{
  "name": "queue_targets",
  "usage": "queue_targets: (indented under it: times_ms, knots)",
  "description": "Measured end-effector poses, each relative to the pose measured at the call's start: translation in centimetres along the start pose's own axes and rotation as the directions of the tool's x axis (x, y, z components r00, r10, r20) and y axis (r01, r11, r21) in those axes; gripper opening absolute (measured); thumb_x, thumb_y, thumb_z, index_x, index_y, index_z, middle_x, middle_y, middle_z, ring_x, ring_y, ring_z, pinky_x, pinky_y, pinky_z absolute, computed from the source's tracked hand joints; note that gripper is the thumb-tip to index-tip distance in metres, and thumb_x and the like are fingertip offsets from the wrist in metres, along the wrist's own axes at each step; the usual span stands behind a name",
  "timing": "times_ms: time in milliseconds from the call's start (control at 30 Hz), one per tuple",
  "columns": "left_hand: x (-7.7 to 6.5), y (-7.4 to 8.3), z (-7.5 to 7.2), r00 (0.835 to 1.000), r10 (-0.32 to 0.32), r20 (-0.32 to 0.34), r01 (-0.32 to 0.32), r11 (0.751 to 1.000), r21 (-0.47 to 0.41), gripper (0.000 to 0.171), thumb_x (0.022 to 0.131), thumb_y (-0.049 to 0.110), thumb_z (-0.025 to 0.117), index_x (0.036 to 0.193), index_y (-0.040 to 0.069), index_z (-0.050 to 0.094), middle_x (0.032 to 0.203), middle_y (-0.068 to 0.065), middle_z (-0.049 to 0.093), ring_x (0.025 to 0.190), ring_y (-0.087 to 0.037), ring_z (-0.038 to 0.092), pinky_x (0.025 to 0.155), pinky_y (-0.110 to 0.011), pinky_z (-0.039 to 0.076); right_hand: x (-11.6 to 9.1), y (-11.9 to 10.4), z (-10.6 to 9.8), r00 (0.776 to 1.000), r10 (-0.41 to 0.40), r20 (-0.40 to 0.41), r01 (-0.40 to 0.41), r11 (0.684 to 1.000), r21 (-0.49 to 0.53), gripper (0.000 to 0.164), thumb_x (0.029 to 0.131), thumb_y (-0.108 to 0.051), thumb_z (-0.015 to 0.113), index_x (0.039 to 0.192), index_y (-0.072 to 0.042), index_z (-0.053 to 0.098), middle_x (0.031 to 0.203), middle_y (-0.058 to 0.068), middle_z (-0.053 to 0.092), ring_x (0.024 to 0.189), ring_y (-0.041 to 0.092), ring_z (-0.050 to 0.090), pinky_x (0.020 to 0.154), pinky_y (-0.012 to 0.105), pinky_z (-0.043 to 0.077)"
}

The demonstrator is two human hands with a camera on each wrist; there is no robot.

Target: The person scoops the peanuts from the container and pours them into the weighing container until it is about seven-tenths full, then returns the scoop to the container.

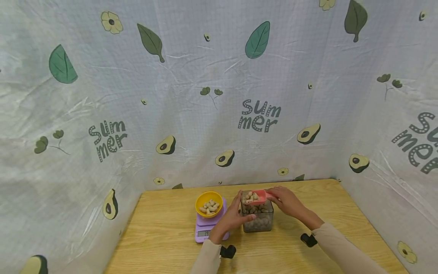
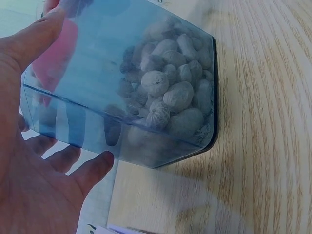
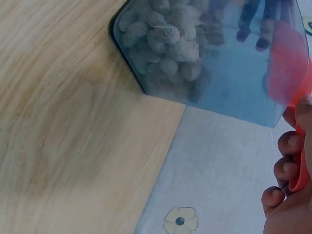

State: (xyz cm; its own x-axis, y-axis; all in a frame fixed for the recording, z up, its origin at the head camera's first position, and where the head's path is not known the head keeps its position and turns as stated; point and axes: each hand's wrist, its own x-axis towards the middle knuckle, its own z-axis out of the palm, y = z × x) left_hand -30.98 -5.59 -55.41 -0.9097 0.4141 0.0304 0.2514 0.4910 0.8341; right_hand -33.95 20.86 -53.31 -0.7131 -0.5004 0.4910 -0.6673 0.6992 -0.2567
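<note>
A clear square container with peanuts inside stands on the table. My left hand holds it at the left, thumb along the front wall and fingers spread on the side. My right hand grips the handle of a pink scoop; in the right wrist view its fingers curl round that handle. The scoop carries several peanuts and sits at the container's open top. Left of the container, a yellow bowl with peanuts rests on a purple kitchen scale, whose display is partly hidden by my left hand.
The wooden table reaches back to a white printed sheet hanging behind and at both sides. A black wrist device is on the left wrist, and another black device is on the right.
</note>
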Motion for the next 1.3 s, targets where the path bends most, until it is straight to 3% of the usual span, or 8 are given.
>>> queue_targets:
  times_ms: [233,367,467,633,767,867,1067,1300]
  knots:
    - [0.1,0.1,0.0,1.0,-0.019,-0.014,0.019,1.0,0.01,0.11,0.083,0.053,0.072,0.16,0.023,-0.001,0.167,-0.012,0.008,0.149,-0.04,0.024,0.116,-0.06,0.029,-0.5,0.3,-0.5,0.999,0.013,-0.031,-0.012,1.0,0.02,0.022,0.094,-0.02,0.064,0.113,-0.011,0.07,0.101,0.002,0.072,0.087,0.017,0.065,0.076,0.039,0.054]
    - [-0.1,0.3,-0.2,0.999,-0.039,-0.03,0.039,0.999,0.014,0.115,0.08,0.062,0.07,0.16,0.021,-0.003,0.167,-0.011,0.006,0.15,-0.039,0.022,0.117,-0.06,0.027,-0.3,0.0,-1.1,0.999,0.006,-0.036,-0.005,1.0,0.011,0.023,0.094,-0.02,0.064,0.113,-0.009,0.07,0.101,0.003,0.072,0.084,0.016,0.064,0.074,0.038,0.054]
    - [-0.3,0.7,-0.8,0.998,-0.034,-0.043,0.036,0.998,0.043,0.117,0.08,0.067,0.067,0.16,0.018,-0.003,0.167,-0.012,0.006,0.15,-0.04,0.021,0.118,-0.059,0.026,0.1,-0.1,-1.7,0.998,-0.02,-0.06,0.021,1.0,0.006,0.021,0.094,-0.018,0.064,0.112,-0.009,0.07,0.097,0.002,0.072,0.082,0.016,0.065,0.072,0.037,0.054]
    - [-0.8,1.5,-2.1,0.997,-0.004,-0.083,0.013,0.995,0.1,0.11,0.084,0.062,0.066,0.16,0.019,-0.001,0.167,-0.013,0.008,0.149,-0.041,0.022,0.117,-0.06,0.026,1.0,-0.6,-2.5,0.995,-0.056,-0.082,0.058,0.998,0.018,0.02,0.094,-0.017,0.065,0.112,-0.011,0.07,0.096,0.0,0.072,0.083,0.015,0.064,0.072,0.037,0.053]
    - [-1.5,1.8,-3.4,0.993,0.029,-0.116,-0.02,0.996,0.082,0.11,0.083,0.067,0.064,0.16,0.019,0.002,0.167,-0.012,0.008,0.151,-0.04,0.019,0.117,-0.062,0.025,1.7,-1.4,-3.0,0.995,-0.059,-0.079,0.06,0.998,0.012,0.022,0.094,-0.019,0.064,0.114,-0.012,0.07,0.102,0.002,0.073,0.087,0.016,0.066,0.076,0.039,0.055]
    - [-2.2,2.0,-4.4,0.988,0.05,-0.145,-0.039,0.996,0.079,0.112,0.081,0.072,0.062,0.16,0.02,0.003,0.167,-0.009,0.007,0.151,-0.04,0.019,0.116,-0.063,0.026,2.3,-2.2,-3.3,0.995,-0.054,-0.08,0.055,0.998,0.012,0.022,0.094,-0.02,0.064,0.114,-0.011,0.07,0.104,0.003,0.073,0.089,0.018,0.066,0.078,0.04,0.055]
    - [-3.3,2.0,-6.1,0.97,0.105,-0.22,-0.085,0.991,0.1,0.103,0.086,0.059,0.065,0.16,0.02,0.004,0.167,-0.011,0.008,0.149,-0.043,0.023,0.116,-0.063,0.026,3.7,-3.8,-3.2,0.994,-0.059,-0.089,0.063,0.997,0.04,0.022,0.093,-0.018,0.066,0.113,-0.01,0.07,0.106,0.005,0.073,0.094,0.022,0.067,0.083,0.044,0.055]
    - [-4.5,1.0,-7.9,0.947,0.044,-0.317,-0.017,0.996,0.09,0.099,0.086,0.047,0.069,0.16,0.027,0.006,0.166,-0.012,0.012,0.147,-0.045,0.025,0.113,-0.066,0.028,5.1,-5.5,-2.2,0.998,-0.034,-0.052,0.038,0.995,0.097,0.025,0.096,-0.024,0.062,0.115,-0.009,0.07,0.108,0.005,0.073,0.098,0.022,0.067,0.086,0.044,0.055]
